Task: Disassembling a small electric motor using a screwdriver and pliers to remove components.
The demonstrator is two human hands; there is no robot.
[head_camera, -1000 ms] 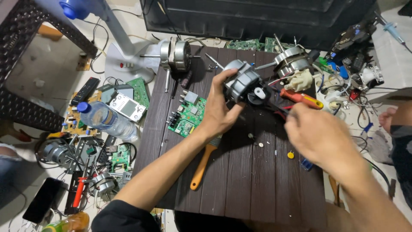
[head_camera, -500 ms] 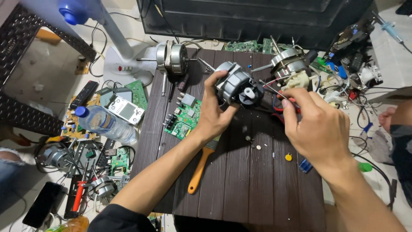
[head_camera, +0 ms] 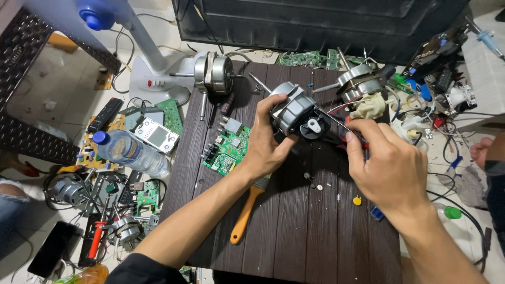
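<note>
A dark brown slatted table (head_camera: pixel 315 247) carries a green circuit board (head_camera: pixel 227 151) near its left edge and an orange-handled brush (head_camera: pixel 246 215) lying just below that board. A silver fan motor (head_camera: pixel 213 72) sits at the far left corner and another motor (head_camera: pixel 356 80) at the far right corner. A small yellow cap (head_camera: pixel 357 200) lies near the right edge, with small screws (head_camera: pixel 319 186) around the middle.

Dark brown slatted wooden table top (head_camera: pixel 315 236) in the middle, boards running near to far. Pale tiled floor (head_camera: pixel 58 94) at the left, crowded with cables and green circuit boards (head_camera: pixel 171 113). Black perforated metal chair (head_camera: pixel 26 142) at the far left. Large black plastic crate (head_camera: pixel 315 23) along the far edge. White fan base (head_camera: pixel 155 79) just beside the table's far left corner. Even, soft light.
</note>
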